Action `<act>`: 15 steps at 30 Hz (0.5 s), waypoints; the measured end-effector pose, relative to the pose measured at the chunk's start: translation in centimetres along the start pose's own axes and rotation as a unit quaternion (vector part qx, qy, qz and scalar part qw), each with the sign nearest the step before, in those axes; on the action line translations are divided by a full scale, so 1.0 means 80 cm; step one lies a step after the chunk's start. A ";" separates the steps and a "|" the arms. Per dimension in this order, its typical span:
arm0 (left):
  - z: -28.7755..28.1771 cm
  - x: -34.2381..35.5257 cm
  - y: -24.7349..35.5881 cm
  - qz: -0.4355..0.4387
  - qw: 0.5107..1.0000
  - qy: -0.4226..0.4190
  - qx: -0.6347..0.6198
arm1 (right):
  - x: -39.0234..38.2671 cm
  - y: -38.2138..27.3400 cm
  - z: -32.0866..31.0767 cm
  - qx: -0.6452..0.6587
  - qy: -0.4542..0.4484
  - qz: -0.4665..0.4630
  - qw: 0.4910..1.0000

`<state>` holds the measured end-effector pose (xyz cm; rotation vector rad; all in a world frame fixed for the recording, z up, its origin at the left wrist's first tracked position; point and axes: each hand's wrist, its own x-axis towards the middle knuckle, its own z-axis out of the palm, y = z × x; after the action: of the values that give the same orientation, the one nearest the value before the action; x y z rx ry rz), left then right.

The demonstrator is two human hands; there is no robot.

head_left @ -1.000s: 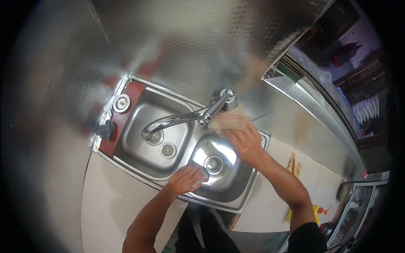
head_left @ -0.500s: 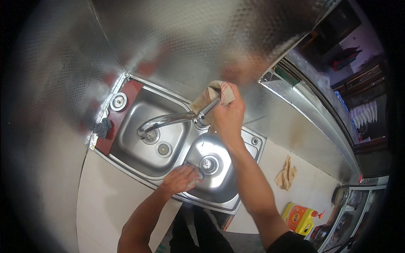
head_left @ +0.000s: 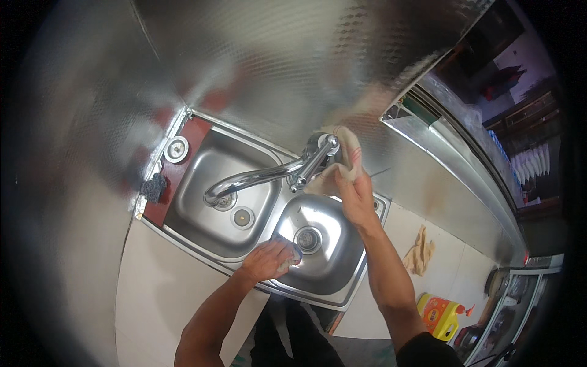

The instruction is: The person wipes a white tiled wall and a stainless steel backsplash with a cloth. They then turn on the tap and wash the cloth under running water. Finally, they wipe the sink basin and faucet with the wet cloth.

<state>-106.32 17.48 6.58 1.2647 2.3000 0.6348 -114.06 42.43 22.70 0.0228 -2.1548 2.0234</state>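
Observation:
My right hand [head_left: 358, 194] is closed on a beige cloth with red stripes [head_left: 350, 153]. The cloth drapes behind and along the right side of the chrome faucet [head_left: 257, 181], near its lever. The spout reaches left over the left basin [head_left: 195, 196] of a steel double sink. Low at the sink's front, my left hand [head_left: 264, 262] is closed on a bunched pale cloth [head_left: 290, 259], pressed near the divider and front edge of the right basin [head_left: 327, 269]. Its fingers partly cover that cloth.
A strainer [head_left: 177, 149] and a dark scouring pad [head_left: 153, 187] lie on a red strip left of the sink. On the right counter are a crumpled tan cloth [head_left: 419, 252] and a yellow pump bottle [head_left: 440, 316]. Metal walls rise behind; a window ledge [head_left: 452, 156] runs at right.
My right hand has shifted right and down with the striped cloth, from above the faucet lever to its right side. The faucet shows more fully. My left hand stays at the basin edge.

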 end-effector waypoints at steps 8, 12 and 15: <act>0.005 0.001 0.000 0.009 0.998 0.062 0.030 | 0.115 -0.017 -0.023 0.072 -0.213 0.095 0.970; 0.015 0.006 -0.007 0.021 0.999 0.031 0.032 | 0.149 -0.003 -0.035 0.127 -0.339 0.103 0.926; 0.010 0.002 -0.007 0.019 0.998 0.038 0.045 | 0.128 -0.009 -0.025 0.077 -0.250 0.067 0.963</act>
<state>-106.34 17.49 5.58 1.3508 2.3960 0.6090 -123.79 45.52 24.97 0.4711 -2.3140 2.4721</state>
